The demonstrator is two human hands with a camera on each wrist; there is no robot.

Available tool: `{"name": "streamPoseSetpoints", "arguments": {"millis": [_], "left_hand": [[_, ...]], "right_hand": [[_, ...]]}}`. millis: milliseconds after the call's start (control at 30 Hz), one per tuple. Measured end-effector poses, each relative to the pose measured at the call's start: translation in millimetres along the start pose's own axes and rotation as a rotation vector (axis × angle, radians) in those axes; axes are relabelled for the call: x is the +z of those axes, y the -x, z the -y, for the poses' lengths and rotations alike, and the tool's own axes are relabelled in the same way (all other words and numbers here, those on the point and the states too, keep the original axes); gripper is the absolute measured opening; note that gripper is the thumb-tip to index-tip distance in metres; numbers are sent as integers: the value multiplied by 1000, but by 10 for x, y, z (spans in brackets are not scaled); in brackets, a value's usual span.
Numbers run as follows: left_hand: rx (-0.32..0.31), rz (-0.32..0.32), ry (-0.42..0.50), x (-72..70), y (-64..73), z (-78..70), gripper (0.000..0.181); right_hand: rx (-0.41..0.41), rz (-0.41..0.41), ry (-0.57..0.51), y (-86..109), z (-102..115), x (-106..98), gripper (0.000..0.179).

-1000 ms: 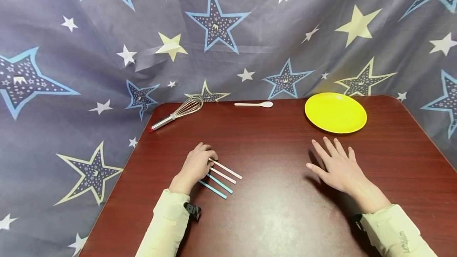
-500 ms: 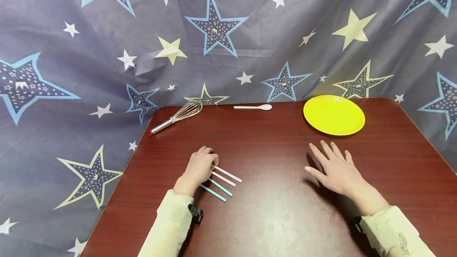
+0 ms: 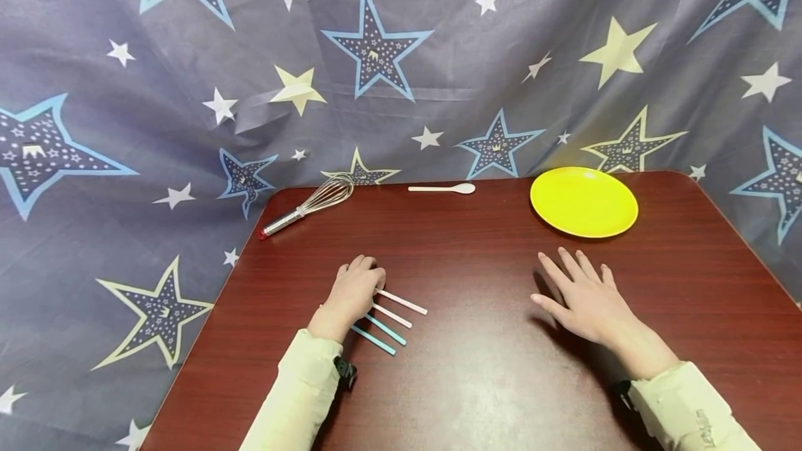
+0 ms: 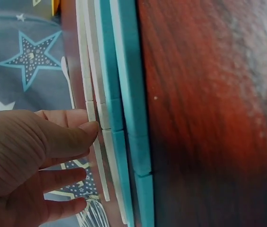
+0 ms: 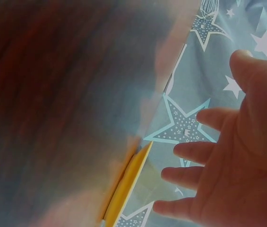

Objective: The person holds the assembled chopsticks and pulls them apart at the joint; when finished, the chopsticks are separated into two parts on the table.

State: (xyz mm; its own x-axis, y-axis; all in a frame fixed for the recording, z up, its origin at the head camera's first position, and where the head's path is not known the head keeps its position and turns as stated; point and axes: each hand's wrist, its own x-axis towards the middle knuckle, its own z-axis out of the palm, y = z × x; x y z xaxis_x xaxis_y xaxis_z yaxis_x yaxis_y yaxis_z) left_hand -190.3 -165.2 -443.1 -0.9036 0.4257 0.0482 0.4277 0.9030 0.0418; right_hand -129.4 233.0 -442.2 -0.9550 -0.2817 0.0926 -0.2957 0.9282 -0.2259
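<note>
Two pale pinkish-white chopsticks and two blue chopsticks point(image 3: 386, 330) lie side by side on the dark red wooden table, left of the middle. My left hand point(image 3: 356, 289) covers their far ends. In the left wrist view, its thumb and index finger pinch the outermost white chopstick point(image 4: 90, 90), while the other fingers stay off the sticks. The second white chopstick point(image 3: 392, 316) and both blue ones lie beside it, untouched by the fingertips. My right hand point(image 3: 585, 301) is spread flat, palm down, in front of the yellow plate point(image 3: 584, 202), holding nothing.
A whisk point(image 3: 308, 206) with a metal handle lies at the table's back left. A white spoon point(image 3: 441, 188) is at the back edge, between whisk and plate. Behind the table point(image 3: 476, 367) hangs a grey curtain point(image 3: 401, 124) printed with stars.
The outermost white chopstick has shifted slightly away from the second white one, so the gap between them is wider. My right hand has kept its spread pose; the view has tilted slightly.
</note>
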Motion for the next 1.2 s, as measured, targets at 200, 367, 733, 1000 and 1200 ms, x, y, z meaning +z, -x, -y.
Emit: {"name": "streamPoseSetpoints", "arguments": {"millis": [200,367,733,1000,1200], "left_hand": [[11,-2,0,-38,6,-28,27],[27,-4,12,-103,3,-68,26],[75,-18,130,-168,9,-139,27],[67,-29,233,-191,6,-227,12],[79,-49,267,-194,-3,-323,9]], "right_hand": [[5,10,7,5,14,-15,75],[8,10,3,5,18,-13,76],[2,0,4,1,14,8,75],[-1,20,5,-13,50,-11,73],[-13,19,1,-26,80,0,72]]}}
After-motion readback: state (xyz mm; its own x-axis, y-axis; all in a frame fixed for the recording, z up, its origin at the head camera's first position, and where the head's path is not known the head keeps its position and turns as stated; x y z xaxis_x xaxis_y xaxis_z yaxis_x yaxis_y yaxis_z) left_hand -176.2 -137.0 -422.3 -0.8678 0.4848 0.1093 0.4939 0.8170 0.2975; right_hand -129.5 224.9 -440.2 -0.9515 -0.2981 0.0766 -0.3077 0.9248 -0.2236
